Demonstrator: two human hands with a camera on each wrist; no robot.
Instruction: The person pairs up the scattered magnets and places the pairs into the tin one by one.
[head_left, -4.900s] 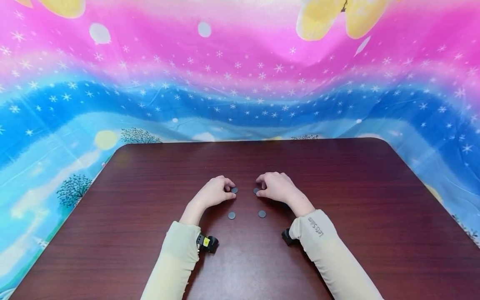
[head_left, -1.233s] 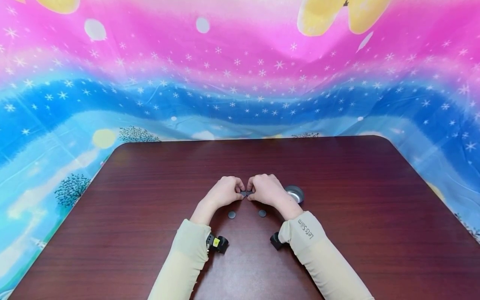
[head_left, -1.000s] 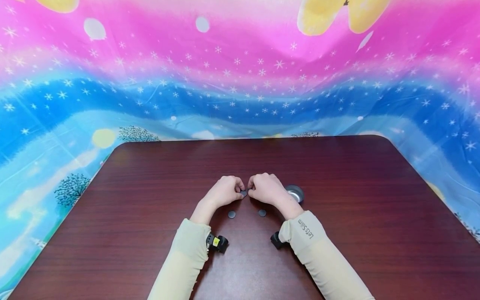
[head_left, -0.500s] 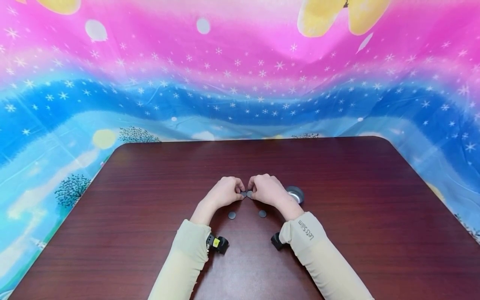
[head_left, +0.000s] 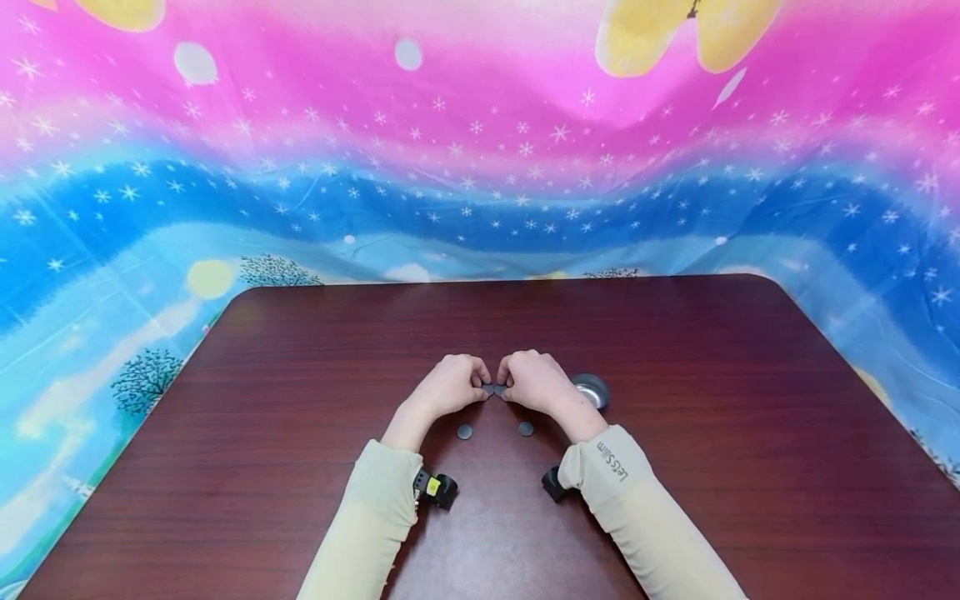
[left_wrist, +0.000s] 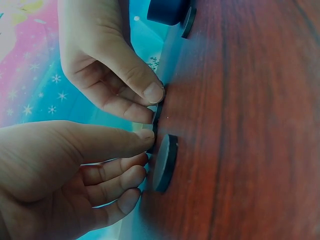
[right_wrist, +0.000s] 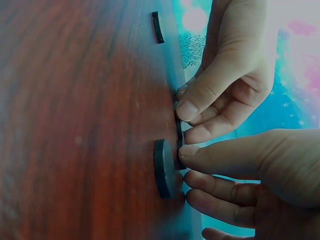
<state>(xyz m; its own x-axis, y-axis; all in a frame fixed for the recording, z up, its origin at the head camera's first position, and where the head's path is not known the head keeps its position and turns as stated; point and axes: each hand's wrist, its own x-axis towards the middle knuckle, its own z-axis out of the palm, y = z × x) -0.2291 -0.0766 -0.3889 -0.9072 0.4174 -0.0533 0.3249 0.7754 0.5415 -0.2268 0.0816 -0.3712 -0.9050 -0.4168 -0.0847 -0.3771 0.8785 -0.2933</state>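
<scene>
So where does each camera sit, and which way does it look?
Head: on the head, looking forward and down at the table, loose discs and cloth; sleeves, left grip and right grip show.
Left wrist: on the left wrist, looking forward and rightward, low over the table; left grip close, right grip beyond.
Right wrist: on the right wrist, looking forward and leftward; right grip close, left grip beyond.
Shared: both wrist views show both grips, held discs and loose discs.

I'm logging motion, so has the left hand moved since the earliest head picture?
Yes, to the right: against the loose left disc in the head view, the left hand now reaches farther right.
</scene>
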